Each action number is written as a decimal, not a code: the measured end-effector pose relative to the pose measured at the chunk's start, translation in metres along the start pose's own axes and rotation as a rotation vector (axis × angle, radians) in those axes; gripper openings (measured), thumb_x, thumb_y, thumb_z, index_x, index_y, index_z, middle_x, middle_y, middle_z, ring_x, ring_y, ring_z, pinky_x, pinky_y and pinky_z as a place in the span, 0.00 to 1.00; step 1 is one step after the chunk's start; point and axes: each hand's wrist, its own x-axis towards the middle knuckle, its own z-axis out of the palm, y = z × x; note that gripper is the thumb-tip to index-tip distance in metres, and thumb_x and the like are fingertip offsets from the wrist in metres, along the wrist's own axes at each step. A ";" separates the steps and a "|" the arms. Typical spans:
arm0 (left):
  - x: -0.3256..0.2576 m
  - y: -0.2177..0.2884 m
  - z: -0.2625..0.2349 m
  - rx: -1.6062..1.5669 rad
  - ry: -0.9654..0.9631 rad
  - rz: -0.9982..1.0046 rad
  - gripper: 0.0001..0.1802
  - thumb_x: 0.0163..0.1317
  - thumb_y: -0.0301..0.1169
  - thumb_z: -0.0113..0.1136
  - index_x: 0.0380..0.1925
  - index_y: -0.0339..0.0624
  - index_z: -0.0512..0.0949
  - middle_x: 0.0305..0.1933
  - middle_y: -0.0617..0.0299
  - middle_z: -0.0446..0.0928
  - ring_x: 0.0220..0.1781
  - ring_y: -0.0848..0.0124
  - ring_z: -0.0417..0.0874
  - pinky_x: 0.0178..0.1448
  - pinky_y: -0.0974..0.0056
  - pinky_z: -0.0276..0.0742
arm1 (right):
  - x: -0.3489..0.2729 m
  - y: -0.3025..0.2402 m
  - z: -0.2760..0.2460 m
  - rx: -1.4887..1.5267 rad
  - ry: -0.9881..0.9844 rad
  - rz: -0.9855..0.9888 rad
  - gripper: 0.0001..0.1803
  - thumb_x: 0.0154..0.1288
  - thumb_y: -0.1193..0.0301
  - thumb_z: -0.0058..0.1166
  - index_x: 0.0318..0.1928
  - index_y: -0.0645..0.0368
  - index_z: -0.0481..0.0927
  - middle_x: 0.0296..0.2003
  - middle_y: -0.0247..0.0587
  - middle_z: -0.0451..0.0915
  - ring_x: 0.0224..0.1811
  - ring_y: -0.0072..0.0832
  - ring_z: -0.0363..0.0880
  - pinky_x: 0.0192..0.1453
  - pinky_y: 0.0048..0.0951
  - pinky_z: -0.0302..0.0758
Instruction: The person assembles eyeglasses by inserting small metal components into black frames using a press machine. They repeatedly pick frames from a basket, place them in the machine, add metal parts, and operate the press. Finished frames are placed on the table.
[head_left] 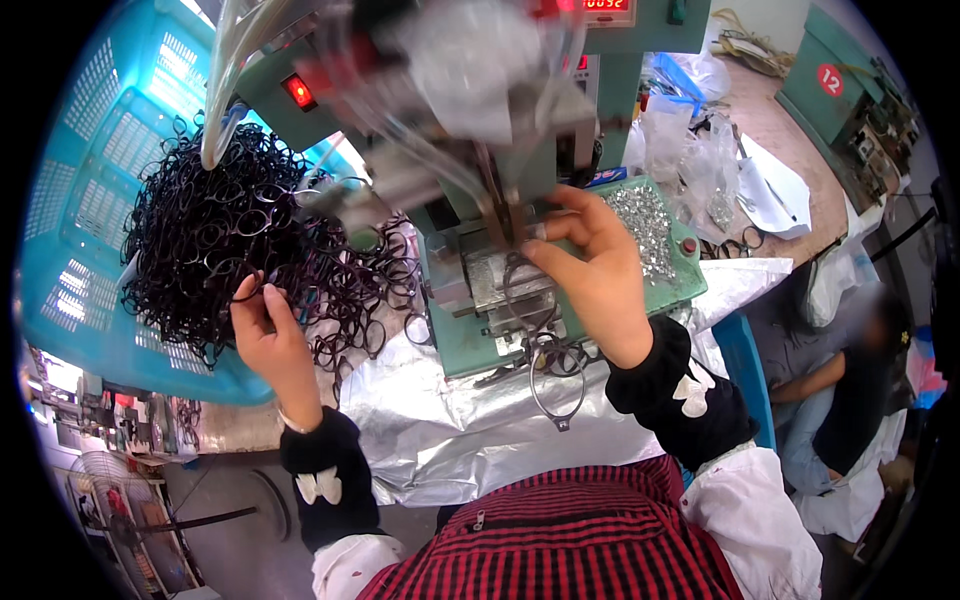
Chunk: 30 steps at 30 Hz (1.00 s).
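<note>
My left hand (272, 345) is closed, thumb and fingers pinching a dark ring (240, 283) at the near edge of a big heap of similar dark rings (210, 230). At the green press (625, 110), my right hand (595, 275) has its thumb and fingers drawn together beside the press tool (508, 215). What they pinch is too small to make out. Just below the thumb tip, a thin dark ring (508, 290) hangs over the metal work block. Several more rings (558, 395) with small end tabs overlap at the front edge of the press base. Blur hides the upper press parts.
The heap fills a blue plastic basket (75, 240) and spills toward the press. Small silver metal pieces (645, 230) lie on the green base at right. Silver foil sheeting (440, 420) covers the table front. Plastic bags (690, 150) stand behind. Another person (850, 400) sits at far right.
</note>
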 end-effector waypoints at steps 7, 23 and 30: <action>-0.060 0.156 -0.017 -0.963 -0.294 -0.376 0.13 0.71 0.30 0.47 0.51 0.33 0.67 0.31 0.51 0.75 0.13 0.66 0.72 0.17 0.69 0.69 | -0.011 -0.025 0.021 0.323 0.035 0.156 0.27 0.59 0.80 0.61 0.61 0.67 0.73 0.41 0.35 0.86 0.50 0.23 0.80 0.60 0.25 0.71; -0.073 0.179 0.062 -0.907 -1.062 -1.215 0.15 0.77 0.39 0.44 0.44 0.39 0.74 0.20 0.56 0.75 0.14 0.74 0.69 0.15 0.72 0.63 | 0.002 0.074 -0.116 -1.057 0.235 -0.375 0.09 0.54 0.71 0.64 0.37 0.58 0.85 0.52 0.51 0.79 0.62 0.50 0.74 0.61 0.46 0.74; -0.094 0.152 0.051 -0.962 -1.129 -1.097 0.19 0.79 0.43 0.43 0.47 0.37 0.72 0.24 0.53 0.78 0.19 0.70 0.76 0.21 0.69 0.71 | 0.010 0.062 -0.091 -1.221 0.147 -0.386 0.10 0.53 0.71 0.66 0.37 0.58 0.83 0.56 0.49 0.79 0.63 0.48 0.73 0.60 0.46 0.73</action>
